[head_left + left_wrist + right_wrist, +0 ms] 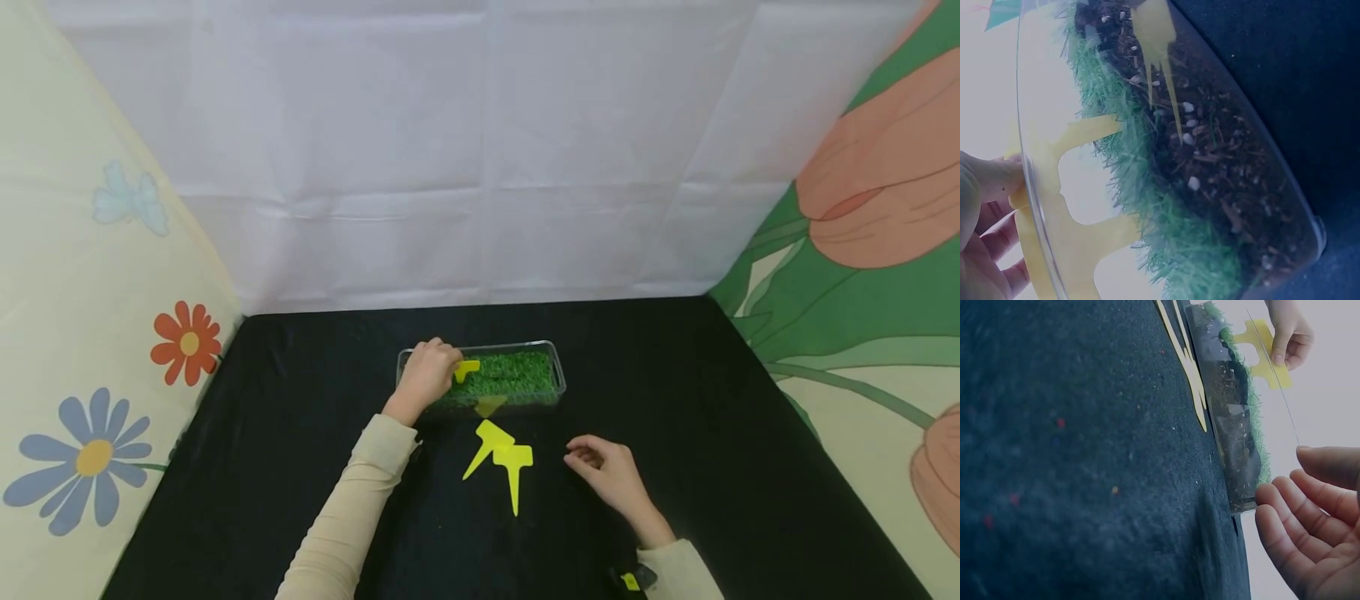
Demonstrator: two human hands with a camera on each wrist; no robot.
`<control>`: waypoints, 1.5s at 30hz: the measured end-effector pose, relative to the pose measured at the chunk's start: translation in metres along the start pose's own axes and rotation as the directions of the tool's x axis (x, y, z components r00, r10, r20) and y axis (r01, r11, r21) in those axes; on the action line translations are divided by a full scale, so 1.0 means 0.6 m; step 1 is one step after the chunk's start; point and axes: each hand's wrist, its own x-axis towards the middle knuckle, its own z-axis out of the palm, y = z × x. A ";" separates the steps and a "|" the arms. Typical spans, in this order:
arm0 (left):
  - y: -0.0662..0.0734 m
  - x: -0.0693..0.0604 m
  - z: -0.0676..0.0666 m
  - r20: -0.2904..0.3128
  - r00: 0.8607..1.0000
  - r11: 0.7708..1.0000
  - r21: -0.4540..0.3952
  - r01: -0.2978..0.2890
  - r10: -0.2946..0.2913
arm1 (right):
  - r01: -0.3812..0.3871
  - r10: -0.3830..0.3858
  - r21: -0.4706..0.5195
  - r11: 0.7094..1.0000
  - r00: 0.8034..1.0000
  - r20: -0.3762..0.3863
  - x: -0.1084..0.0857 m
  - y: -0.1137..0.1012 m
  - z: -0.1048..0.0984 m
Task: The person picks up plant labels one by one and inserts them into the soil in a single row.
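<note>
My left hand (429,372) is over the left end of a clear box (561,375) filled with soil and topped with green artificial grass (517,372). Its thumb and fingers pinch a yellow T-shaped plant label (1280,374) above the grass. Another yellow label (467,367) stands beside it; the left wrist view shows two pointed stems reaching down to the grass, their tips hidden. Two more yellow labels (514,468) lie overlapping on the black cloth before the box. To their right, my right hand (609,477) hovers with loosely bent fingers, holding nothing.
Black cloth (300,467) covers the table. A white sheet (480,167) hangs behind, with a flower-printed panel (75,333) on the left and a tulip-printed one (862,333) on the right. The box's clear walls rise above the grass.
</note>
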 end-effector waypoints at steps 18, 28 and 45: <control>-0.008 -0.018 -0.012 0.034 0.999 0.997 -0.061 0.043 -0.041 | 0.059 -0.059 0.001 0.998 0.998 -0.020 -0.002 0.008 0.001; -0.010 -0.046 -0.034 -0.014 0.995 0.988 -0.120 0.101 -0.104 | 0.055 -0.055 -0.001 0.998 0.998 -0.022 -0.002 0.007 0.001; -0.009 -0.104 -0.058 -0.304 0.936 0.967 -0.233 0.105 -0.175 | 0.031 -0.031 0.005 0.999 1.000 -0.005 -0.001 0.006 0.000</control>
